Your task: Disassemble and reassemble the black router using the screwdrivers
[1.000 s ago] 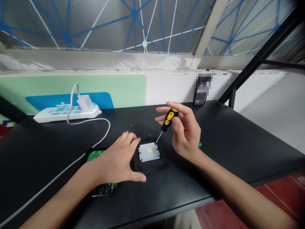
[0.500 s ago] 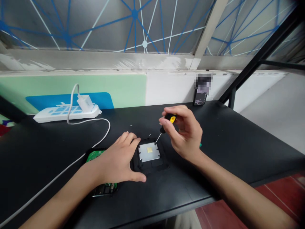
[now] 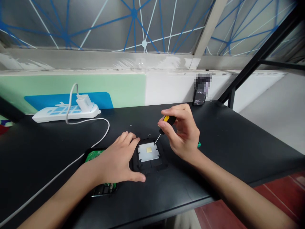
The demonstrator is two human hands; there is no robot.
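Observation:
A black-and-yellow screwdriver [image 3: 169,120] is held by its handle in the fingers of my right hand [image 3: 184,132]. Its shaft slants down to the left, the tip at the upper right corner of a silver metal plate [image 3: 145,156]. That plate, with a pale yellow square [image 3: 149,149] on it, sits in a black plastic housing [image 3: 156,163]. My left hand [image 3: 119,159] rests along the housing's left side, thumb and fingers spread apart. Beneath my left wrist and palm lies a second black casing with a green circuit board [image 3: 94,155], partly hidden.
Two small screws, one of them [image 3: 149,135], lie behind the housing. A white power strip [image 3: 66,112] with a plugged-in charger [image 3: 84,103] and white cable [image 3: 108,127] stands back left. A phone [image 3: 199,95] leans on the wall. Something green [image 3: 199,144] shows behind my right wrist.
The screwdriver handle has turned in my right fingers, its yellow part now facing further left. My left hand stays in place on the housing.

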